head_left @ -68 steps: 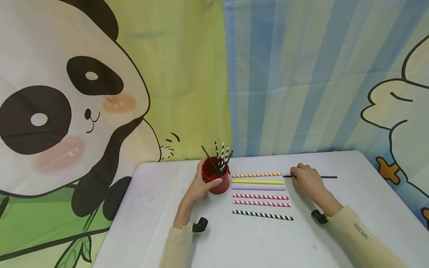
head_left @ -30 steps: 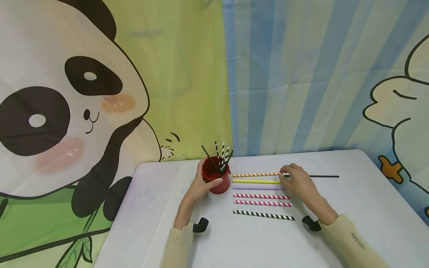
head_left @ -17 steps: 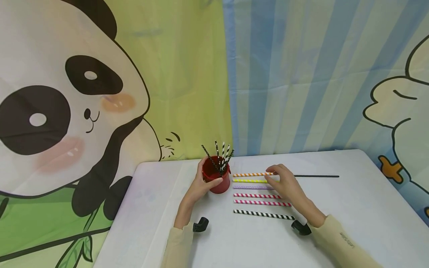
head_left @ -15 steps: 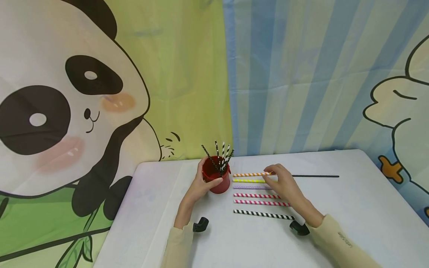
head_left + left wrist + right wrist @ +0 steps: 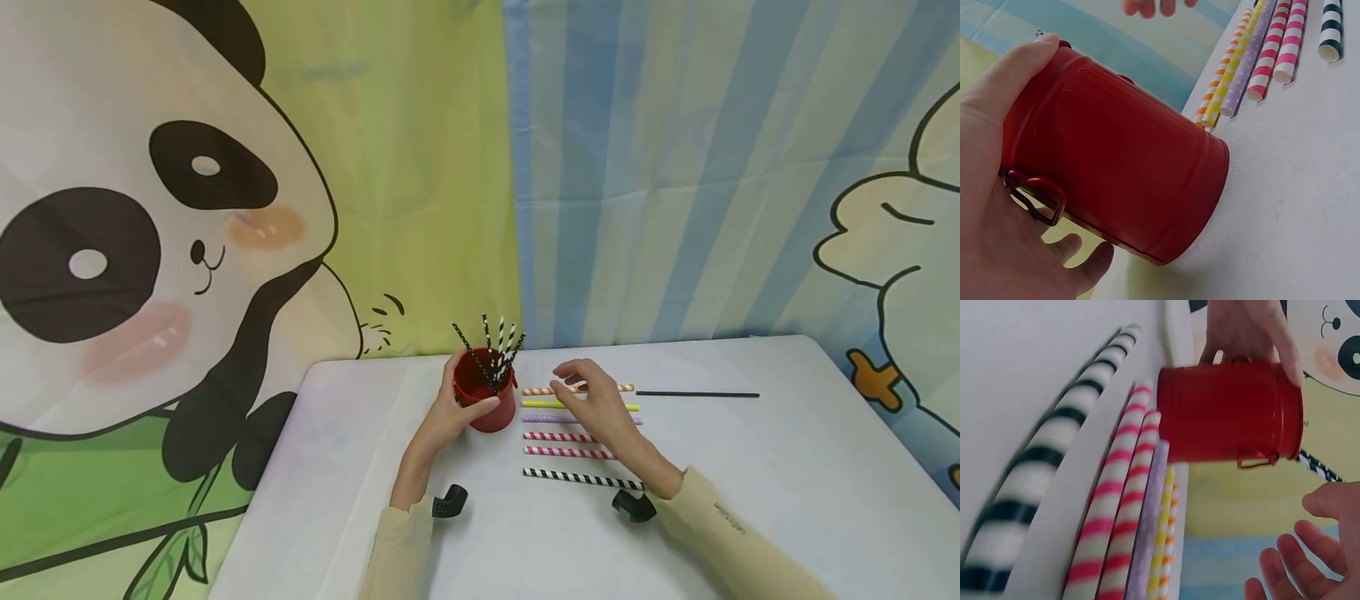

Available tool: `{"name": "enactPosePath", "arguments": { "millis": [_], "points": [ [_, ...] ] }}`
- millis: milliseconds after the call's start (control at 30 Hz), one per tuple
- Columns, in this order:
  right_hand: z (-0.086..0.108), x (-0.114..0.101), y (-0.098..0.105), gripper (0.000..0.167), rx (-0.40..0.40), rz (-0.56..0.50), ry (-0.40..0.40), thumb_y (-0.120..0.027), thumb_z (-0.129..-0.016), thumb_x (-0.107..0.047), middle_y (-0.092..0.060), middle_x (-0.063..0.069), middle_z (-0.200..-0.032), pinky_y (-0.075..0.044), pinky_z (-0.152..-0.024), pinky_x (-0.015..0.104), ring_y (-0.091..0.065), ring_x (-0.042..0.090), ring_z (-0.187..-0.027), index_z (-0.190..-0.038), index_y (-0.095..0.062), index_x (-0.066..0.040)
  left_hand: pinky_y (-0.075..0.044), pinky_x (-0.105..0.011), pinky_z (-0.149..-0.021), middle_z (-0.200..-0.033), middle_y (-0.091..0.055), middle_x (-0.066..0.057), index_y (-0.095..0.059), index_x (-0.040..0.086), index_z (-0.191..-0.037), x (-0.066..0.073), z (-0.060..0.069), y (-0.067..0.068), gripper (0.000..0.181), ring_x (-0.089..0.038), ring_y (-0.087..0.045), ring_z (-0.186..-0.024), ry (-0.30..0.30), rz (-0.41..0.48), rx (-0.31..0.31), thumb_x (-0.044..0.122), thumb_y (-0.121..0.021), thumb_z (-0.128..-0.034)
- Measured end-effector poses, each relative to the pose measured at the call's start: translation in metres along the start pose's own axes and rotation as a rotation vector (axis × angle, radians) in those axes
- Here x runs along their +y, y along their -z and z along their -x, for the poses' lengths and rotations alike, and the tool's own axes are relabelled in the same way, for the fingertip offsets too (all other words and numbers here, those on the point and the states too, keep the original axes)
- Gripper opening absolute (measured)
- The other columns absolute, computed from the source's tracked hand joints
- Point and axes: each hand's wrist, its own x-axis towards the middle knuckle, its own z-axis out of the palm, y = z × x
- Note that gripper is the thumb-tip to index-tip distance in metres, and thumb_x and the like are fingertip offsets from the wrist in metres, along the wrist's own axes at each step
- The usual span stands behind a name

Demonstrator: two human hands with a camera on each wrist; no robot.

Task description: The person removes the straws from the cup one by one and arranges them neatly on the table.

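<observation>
Over partly hidden straws (image 5: 566, 452), empty right fingers (image 5: 1302, 565) spread; left fingers (image 5: 1094, 265) grip a bucket (image 5: 1116, 156).

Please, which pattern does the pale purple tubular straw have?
The pale purple tubular straw has small white dots, seen best in the left wrist view.

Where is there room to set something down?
Left of the left hand, and between the black rod and right sleeve, the table is bare. Crowded: right of the red bucket, with patterned straws under the right hand.
</observation>
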Motion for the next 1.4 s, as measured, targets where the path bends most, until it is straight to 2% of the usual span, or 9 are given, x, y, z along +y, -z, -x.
{"name": "enactPosePath", "arguments": {
  "millis": [233,367,467,700,900,1167,1400],
  "points": [
    [-0.011,-0.011,-0.02,0.028,-0.01,-0.172,-0.08,-0.069,-0.096,-0.029,-0.069,0.003,-0.115,-0.055,-0.089,0.036,-0.065,0.02,-0.105,-0.116,-0.068,-0.011,-0.045,-0.056,-0.109,-0.155,-0.036,-0.002,-0.017,0.041,-0.155,-0.003,0.0,0.001,0.097,-0.027,-0.034,-0.144,-0.024,0.006,0.015,0.025,-0.081,-0.0842],
    [-0.017,-0.016,-0.029,0.027,-0.006,-0.236,-0.09,-0.069,-0.096,-0.029,-0.07,0.003,-0.114,-0.055,-0.09,0.036,-0.065,0.02,-0.105,-0.116,-0.068,-0.01,-0.043,-0.056,-0.111,-0.154,-0.037,-0.002,-0.017,0.041,-0.155,-0.003,0.001,0.001,0.097,-0.027,-0.034,-0.144,-0.024,0.006,0.015,0.028,-0.082,-0.0838],
    [-0.022,-0.019,-0.035,0.026,0.0,-0.252,-0.088,-0.069,-0.096,-0.028,-0.069,0.004,-0.114,-0.055,-0.089,0.036,-0.066,0.02,-0.105,-0.116,-0.068,-0.01,-0.043,-0.056,-0.111,-0.154,-0.037,-0.002,-0.016,0.041,-0.155,-0.002,0.002,0.001,0.097,-0.027,-0.034,-0.144,-0.023,0.012,0.014,0.027,-0.081,-0.0842],
    [-0.029,-0.025,-0.043,0.023,0.008,-0.278,-0.086,-0.069,-0.096,-0.027,-0.069,0.004,-0.113,-0.056,-0.087,0.032,-0.066,0.02,-0.104,-0.113,-0.069,-0.013,-0.04,-0.056,-0.113,-0.155,-0.035,-0.01,-0.013,0.027,-0.159,0.028,0.015,0.0,0.097,-0.032,-0.032,-0.145,-0.006,0.025,-0.011,0.017,-0.077,-0.087],
    [-0.032,-0.028,-0.046,0.021,0.014,-0.292,-0.084,-0.069,-0.096,-0.028,-0.069,0.004,-0.111,-0.057,-0.088,0.039,-0.066,0.021,-0.103,-0.111,-0.069,-0.013,-0.04,-0.056,-0.113,-0.156,-0.034,-0.01,-0.013,0.026,-0.16,0.029,0.016,0.0,0.097,-0.034,-0.031,-0.146,-0.003,0.023,-0.016,0.018,-0.077,-0.0872],
    [-0.035,-0.029,-0.051,0.02,0.027,-0.291,-0.063,-0.071,-0.095,-0.025,-0.07,0.006,-0.107,-0.057,-0.08,0.026,-0.067,0.021,-0.098,-0.108,-0.069,-0.01,-0.04,-0.056,-0.113,-0.156,-0.034,-0.01,-0.012,0.026,-0.16,0.03,0.014,0.0,0.098,-0.033,-0.032,-0.145,-0.006,0.012,-0.012,0.018,-0.078,-0.0869],
    [-0.034,-0.032,-0.054,0.021,0.016,-0.335,-0.081,-0.07,-0.095,-0.025,-0.068,0.009,-0.109,-0.057,-0.067,0.023,-0.068,0.026,-0.097,-0.109,-0.068,-0.009,-0.04,-0.057,-0.114,-0.156,-0.033,-0.011,-0.012,0.025,-0.16,0.028,0.014,-0.001,0.098,-0.032,-0.032,-0.145,-0.015,0.009,-0.012,0.018,-0.077,-0.0869]
  ]
}}
